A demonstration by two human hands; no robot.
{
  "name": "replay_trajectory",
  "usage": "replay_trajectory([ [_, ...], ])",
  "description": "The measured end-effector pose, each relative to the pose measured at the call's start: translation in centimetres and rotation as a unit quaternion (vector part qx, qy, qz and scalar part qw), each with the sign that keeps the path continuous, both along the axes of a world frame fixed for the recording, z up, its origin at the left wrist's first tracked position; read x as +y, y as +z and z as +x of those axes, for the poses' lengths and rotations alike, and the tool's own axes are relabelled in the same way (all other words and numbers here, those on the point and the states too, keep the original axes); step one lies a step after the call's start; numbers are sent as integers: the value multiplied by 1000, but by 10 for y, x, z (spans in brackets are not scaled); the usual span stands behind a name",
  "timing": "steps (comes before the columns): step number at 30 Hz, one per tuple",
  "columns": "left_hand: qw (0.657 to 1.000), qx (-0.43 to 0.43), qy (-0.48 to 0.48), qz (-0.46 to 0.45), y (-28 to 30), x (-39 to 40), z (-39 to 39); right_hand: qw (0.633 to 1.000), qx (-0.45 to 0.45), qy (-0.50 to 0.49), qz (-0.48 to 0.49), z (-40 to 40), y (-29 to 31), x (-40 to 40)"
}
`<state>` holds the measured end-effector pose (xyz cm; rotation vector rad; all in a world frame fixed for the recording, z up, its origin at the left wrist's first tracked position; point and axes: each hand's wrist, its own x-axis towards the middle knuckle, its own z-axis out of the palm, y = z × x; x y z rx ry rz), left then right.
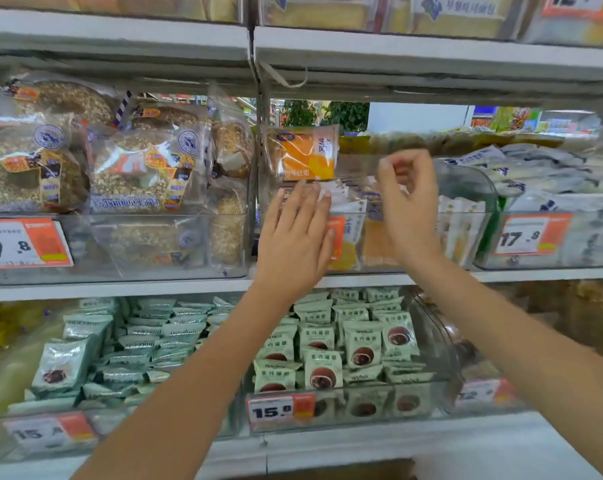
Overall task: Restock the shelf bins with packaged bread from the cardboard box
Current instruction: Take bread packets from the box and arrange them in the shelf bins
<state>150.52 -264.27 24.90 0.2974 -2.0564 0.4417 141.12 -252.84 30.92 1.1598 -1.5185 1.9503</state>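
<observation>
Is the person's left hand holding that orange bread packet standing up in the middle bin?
No, the left hand lies flat with straight fingers below the orange packet, gripping nothing.

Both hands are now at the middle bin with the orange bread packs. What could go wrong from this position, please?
1. The orange pack stands upright at the bin's left end, and only the left hand's straight fingertips are near its lower edge; it may tip over.
2. The right hand, loosely curled and holding nothing, hovers above the packed row; reaching in could disturb those packs.

The grey shelf (431, 278) carries clear bins (379, 244) holding packaged bread (303, 154).
</observation>
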Motion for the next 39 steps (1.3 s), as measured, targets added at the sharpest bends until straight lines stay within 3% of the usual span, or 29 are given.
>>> replay_trajectory([
  [4,991,-26,-129,-29,-91,37,34,996,-6,4,85,35,-105,66],
  [8,964,-199,-153,85,-200,76,68,951,-49,-1,306,55,-229,105],
  [10,905,-353,-125,200,-244,97,88,875,-42,8,482,57,-289,120],
  [13,802,-502,-38,320,-312,112,123,707,-44,64,703,51,-364,134],
  [17,705,-543,41,455,-381,120,165,494,-76,123,858,48,-438,145],
  [18,683,-553,53,474,-392,121,171,451,-84,127,879,47,-452,145],
  [20,659,-550,69,509,-408,123,178,410,-97,120,899,47,-477,146],
  [23,629,-528,67,566,-428,129,182,420,-136,111,891,46,-512,145],
  [28,606,-514,45,605,-440,135,191,454,-309,103,829,57,-567,152],
  [31,602,-488,43,631,-441,132,194,467,-281,92,834,64,-589,153],
  [36,575,-463,46,673,-446,130,193,445,-195,60,872,59,-588,145],
  [39,578,-449,54,679,-447,130,192,517,-245,6,820,58,-578,144],
])
